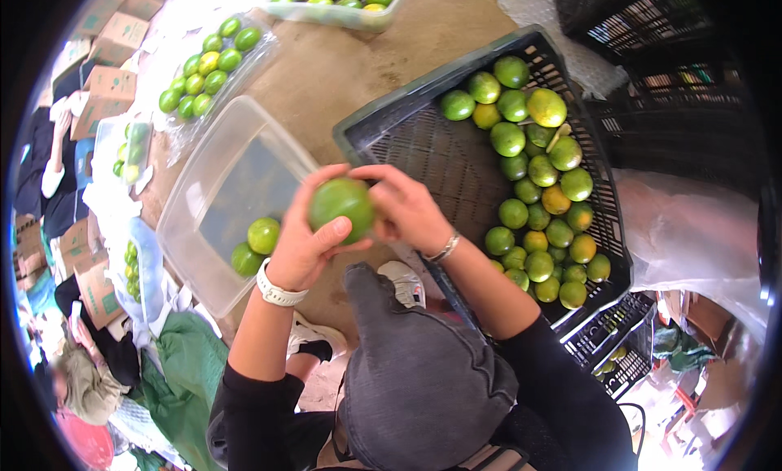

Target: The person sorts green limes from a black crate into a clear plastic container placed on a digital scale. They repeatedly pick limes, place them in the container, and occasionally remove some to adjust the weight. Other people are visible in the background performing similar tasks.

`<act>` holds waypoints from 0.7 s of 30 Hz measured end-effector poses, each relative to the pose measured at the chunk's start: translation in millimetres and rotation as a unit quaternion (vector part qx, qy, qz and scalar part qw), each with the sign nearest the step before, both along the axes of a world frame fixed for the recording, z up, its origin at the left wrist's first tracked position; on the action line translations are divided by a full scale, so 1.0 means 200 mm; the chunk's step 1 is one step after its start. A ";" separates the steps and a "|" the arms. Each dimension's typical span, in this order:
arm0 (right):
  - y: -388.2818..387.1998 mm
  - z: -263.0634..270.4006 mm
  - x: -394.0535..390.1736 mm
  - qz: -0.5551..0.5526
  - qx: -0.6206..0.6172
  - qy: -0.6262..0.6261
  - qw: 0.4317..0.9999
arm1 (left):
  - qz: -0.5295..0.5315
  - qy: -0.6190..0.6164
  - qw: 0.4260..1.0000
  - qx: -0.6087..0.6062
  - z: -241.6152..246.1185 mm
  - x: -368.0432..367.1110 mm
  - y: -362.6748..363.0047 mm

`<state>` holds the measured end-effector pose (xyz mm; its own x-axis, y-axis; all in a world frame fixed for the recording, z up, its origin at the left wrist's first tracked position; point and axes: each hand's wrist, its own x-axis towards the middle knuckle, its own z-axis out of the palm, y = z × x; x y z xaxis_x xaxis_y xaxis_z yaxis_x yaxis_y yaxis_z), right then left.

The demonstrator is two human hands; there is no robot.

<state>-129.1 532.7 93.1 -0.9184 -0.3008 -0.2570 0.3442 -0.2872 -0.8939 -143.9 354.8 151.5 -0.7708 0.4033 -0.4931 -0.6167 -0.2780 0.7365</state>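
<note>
Between my two hands is a green citrus fruit [341,207], blurred by motion. My left hand [300,248] cups it from the left, thumb across its lower front. At its right side, the curled fingers of my right hand [410,209] hold it, the index finger reaching over the top. Below and left stands a clear plastic bin [183,233] with two green citrus fruits [263,236] in its near corner. To the right, a black plastic crate [441,150] has many green and yellowish citrus fruits [542,170] along its far and right sides; its left part shows bare mesh.
Another clear bin of fruit [366,20] stands at the top, beside a plastic-lined batch of fruit [204,74]. Black crates [678,117] are stacked at right. Cardboard boxes [105,95] and other people, one with a visible forearm [56,138], are at left. Green cloth [183,373] lies lower left.
</note>
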 end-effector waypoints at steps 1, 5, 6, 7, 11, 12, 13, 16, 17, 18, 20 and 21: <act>0.00 0.02 -0.01 0.025 0.059 0.034 0.997 | 0.002 -0.021 1.000 -0.016 -0.02 -0.02 -0.03; 0.35 -0.10 -0.16 -0.202 0.415 0.219 0.860 | 0.022 0.173 0.927 -0.333 -0.17 -0.10 -0.29; 0.53 -0.18 -0.21 -0.272 0.510 0.282 0.766 | 0.013 0.236 0.883 -0.405 -0.21 -0.13 -0.34; 0.72 -0.23 -0.23 -0.277 0.634 0.306 0.654 | 0.000 0.280 0.831 -0.480 -0.28 -0.16 -0.42; 1.02 -0.36 -0.28 -0.231 0.815 0.143 0.512 | -0.056 0.336 0.721 -0.604 -0.58 -0.21 -0.75; 1.06 -0.41 -0.30 -0.234 0.817 0.155 0.504 | -0.074 0.328 0.705 -0.624 -0.64 -0.22 -0.78; 1.10 -0.45 -0.32 -0.235 0.820 0.164 0.495 | -0.063 0.333 0.707 -0.620 -0.64 -0.23 -0.74; 1.14 -0.44 -0.33 -0.263 0.777 0.119 0.560 | -0.035 0.337 0.724 -0.601 -0.56 -0.22 -0.62; 1.13 -0.42 -0.34 -0.277 0.749 0.092 0.594 | -0.030 0.338 0.739 -0.582 -0.46 -0.22 -0.53; 1.11 -0.41 -0.34 -0.345 0.660 0.084 0.661 | -0.022 0.341 0.752 -0.564 -0.38 -0.22 -0.46; 1.04 -0.40 -0.30 -0.392 0.355 0.023 0.848 | -0.008 0.284 0.852 -0.440 -0.32 -0.22 -0.37; 0.89 -0.35 -0.27 -0.371 0.120 -0.062 0.919 | -0.001 0.250 0.890 -0.381 -0.27 -0.19 -0.34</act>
